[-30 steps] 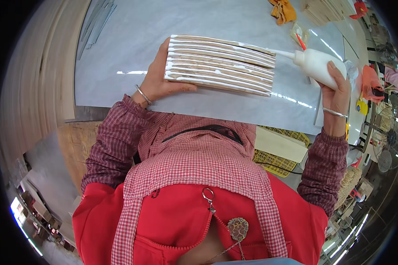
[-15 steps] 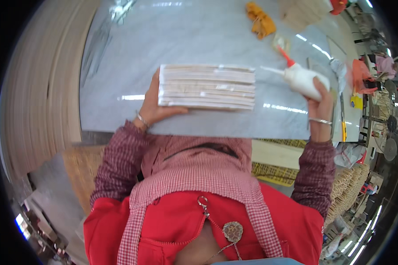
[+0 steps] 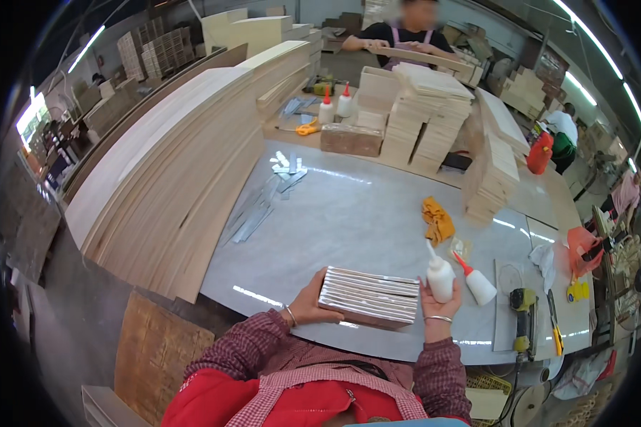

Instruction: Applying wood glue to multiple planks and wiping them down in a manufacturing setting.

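Observation:
My left hand (image 3: pixel 309 299) is closed around the left end of a stack of thin wooden strips (image 3: pixel 370 295), with the thumb along its near side. White glue-like streaks run along the strips' upward edges. At the stack's right end, my right hand (image 3: pixel 440 303) grips a white squeeze bottle (image 3: pixel 441 280) from the near side. Its pale nozzle points up and slightly left. Just right of it is another white bottle (image 3: pixel 481 287) with a red nozzle, tilted on the grey tabletop (image 3: pixel 335 213).
Long boards (image 3: pixel 171 171) are stacked at left. Metal strips (image 3: pixel 256 213) and an orange cloth (image 3: pixel 437 220) lie on the table. Right of the bottles are a power tool (image 3: pixel 523 320) and a yellow cutter (image 3: pixel 556 331). Wood piles (image 3: pixel 434 107) stand at the back, a person (image 3: pixel 406 39) behind them.
The view has tilted up, showing more of the workshop. My right hand has brought the bottle leftward, close to the stack, and turned it more upright. The left hand keeps its hold.

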`<state>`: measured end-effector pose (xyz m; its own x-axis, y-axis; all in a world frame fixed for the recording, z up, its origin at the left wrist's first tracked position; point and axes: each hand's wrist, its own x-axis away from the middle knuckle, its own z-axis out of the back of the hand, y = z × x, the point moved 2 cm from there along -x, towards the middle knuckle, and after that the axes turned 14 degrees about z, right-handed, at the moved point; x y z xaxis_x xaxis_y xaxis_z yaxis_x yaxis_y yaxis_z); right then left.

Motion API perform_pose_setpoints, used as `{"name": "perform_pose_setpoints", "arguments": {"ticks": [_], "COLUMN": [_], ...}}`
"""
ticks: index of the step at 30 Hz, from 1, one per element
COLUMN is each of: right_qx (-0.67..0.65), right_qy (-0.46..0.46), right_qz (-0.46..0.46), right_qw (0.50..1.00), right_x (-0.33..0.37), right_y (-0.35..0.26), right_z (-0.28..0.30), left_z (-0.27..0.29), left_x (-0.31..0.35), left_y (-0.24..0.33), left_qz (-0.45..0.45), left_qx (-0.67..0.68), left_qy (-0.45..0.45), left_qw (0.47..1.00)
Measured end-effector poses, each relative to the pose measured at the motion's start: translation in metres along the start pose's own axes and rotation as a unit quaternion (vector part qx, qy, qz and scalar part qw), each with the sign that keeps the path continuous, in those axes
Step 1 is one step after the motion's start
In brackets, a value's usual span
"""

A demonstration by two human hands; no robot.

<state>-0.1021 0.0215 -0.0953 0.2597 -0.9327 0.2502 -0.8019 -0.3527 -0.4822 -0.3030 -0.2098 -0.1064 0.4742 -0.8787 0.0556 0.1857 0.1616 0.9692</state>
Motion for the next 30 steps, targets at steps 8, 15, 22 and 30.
{"name": "perform_pose_setpoints", "arguments": {"ticks": [8,15,22,30], "right_qx": [-0.068,-0.078,-0.063,-0.041], "right_qy": [-0.074,0.006,-0.017,-0.025], "right_qz": [-0.022,0.017,0.135,0.282], "right_qw": [0.995,0.997,0.989,0.958], "right_x": [-0.002,0.004,-0.020,-0.107], "right_y": [0.028,0.004,-0.076,-0.175], "right_z": [-0.012,-0.024,-0.056,-0.034], "left_z": [-0.005,-0.014,-0.049,-0.134], "left_x": [-0.010,-0.029,-0.104,-0.220], "left_y": [-0.017,-0.007,0.059,0.129], "left_qz": [-0.027,-0.025,-0.067,-0.181], "left_qx": [0.000,0.079,0.063,-0.027], "left_qy": [-0.074,-0.013,-0.090,-0.155], "left_qw": [0.997,0.997,0.992,0.971]}}
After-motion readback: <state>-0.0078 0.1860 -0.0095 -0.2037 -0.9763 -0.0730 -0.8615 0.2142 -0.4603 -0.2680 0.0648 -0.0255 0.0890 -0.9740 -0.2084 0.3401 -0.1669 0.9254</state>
